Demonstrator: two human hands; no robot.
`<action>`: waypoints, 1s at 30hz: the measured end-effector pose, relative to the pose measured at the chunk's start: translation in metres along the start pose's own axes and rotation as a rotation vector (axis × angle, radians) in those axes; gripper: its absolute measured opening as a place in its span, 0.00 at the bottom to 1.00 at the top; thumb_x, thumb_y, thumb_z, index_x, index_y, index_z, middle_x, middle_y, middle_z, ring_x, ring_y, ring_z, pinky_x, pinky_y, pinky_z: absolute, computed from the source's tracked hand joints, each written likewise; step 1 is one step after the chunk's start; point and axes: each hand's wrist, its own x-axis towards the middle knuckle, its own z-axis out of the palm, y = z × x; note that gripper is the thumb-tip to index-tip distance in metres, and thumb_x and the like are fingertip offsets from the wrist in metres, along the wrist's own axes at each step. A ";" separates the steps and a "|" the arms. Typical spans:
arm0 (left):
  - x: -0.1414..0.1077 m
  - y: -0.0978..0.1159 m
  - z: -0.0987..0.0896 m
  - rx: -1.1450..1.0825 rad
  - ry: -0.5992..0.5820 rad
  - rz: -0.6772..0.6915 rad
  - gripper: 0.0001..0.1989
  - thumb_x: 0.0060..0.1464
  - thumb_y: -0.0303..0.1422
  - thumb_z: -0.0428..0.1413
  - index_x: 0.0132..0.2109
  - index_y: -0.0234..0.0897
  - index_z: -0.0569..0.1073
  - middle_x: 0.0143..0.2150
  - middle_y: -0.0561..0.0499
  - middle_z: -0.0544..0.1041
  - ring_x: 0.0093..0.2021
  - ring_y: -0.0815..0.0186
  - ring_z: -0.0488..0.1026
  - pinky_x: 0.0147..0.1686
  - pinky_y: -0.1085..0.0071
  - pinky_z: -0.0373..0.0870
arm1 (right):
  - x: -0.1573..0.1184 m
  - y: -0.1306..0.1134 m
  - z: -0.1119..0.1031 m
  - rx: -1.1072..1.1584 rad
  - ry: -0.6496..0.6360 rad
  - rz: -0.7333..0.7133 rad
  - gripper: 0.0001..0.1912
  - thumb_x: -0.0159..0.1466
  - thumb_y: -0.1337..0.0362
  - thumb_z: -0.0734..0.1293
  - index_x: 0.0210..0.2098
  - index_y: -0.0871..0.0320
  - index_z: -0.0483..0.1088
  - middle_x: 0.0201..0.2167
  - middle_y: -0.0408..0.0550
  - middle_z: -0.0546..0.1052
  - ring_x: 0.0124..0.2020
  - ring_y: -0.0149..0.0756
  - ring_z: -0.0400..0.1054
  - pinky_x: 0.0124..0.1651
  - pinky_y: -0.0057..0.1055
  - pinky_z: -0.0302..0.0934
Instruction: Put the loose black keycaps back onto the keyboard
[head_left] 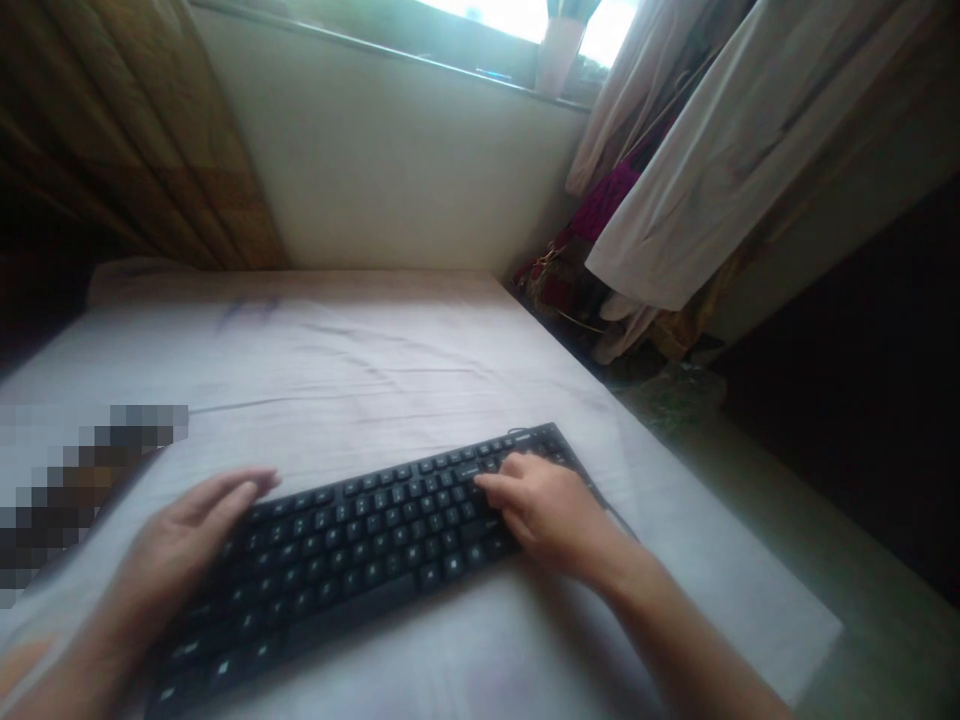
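Note:
A black computer keyboard (352,545) lies slanted across the white-sheeted bed (360,345), its right end farther from me. My left hand (187,520) is at the keyboard's left back edge, fingers stretched out and holding nothing. It covers some keys at that end. Over the right-hand part of the keyboard is my right hand (547,505), with the index finger extended above the keys and the other fingers partly curled. Whether that fingertip presses a key I cannot tell. Blur softens both hands.
A pale wall (420,160) with a window and a potted plant (561,55) stands behind the bed. Curtains (150,130) hang at left. Cloths (675,190) hang at right, near the bed's edge and the floor (885,560). A blurred-out patch covers the left edge.

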 end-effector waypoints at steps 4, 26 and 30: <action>0.000 -0.001 0.000 -0.005 0.010 -0.029 0.30 0.31 0.61 0.58 0.36 0.46 0.81 0.43 0.49 0.84 0.52 0.48 0.76 0.63 0.50 0.60 | 0.000 0.000 -0.001 0.013 -0.003 -0.002 0.16 0.65 0.72 0.61 0.46 0.53 0.77 0.38 0.48 0.76 0.38 0.37 0.69 0.40 0.30 0.58; 0.003 -0.005 0.000 -0.009 -0.003 -0.021 0.32 0.30 0.64 0.59 0.36 0.45 0.82 0.44 0.47 0.83 0.53 0.45 0.76 0.62 0.47 0.59 | -0.002 -0.001 0.002 -0.045 0.006 -0.048 0.20 0.65 0.70 0.61 0.52 0.48 0.76 0.36 0.49 0.75 0.36 0.37 0.68 0.36 0.30 0.57; 0.004 -0.007 0.000 -0.018 -0.003 -0.007 0.32 0.31 0.64 0.59 0.37 0.44 0.81 0.44 0.46 0.83 0.52 0.45 0.76 0.62 0.47 0.60 | -0.006 -0.002 0.001 -0.042 0.003 -0.058 0.22 0.65 0.72 0.61 0.54 0.49 0.74 0.36 0.49 0.75 0.35 0.36 0.67 0.37 0.29 0.57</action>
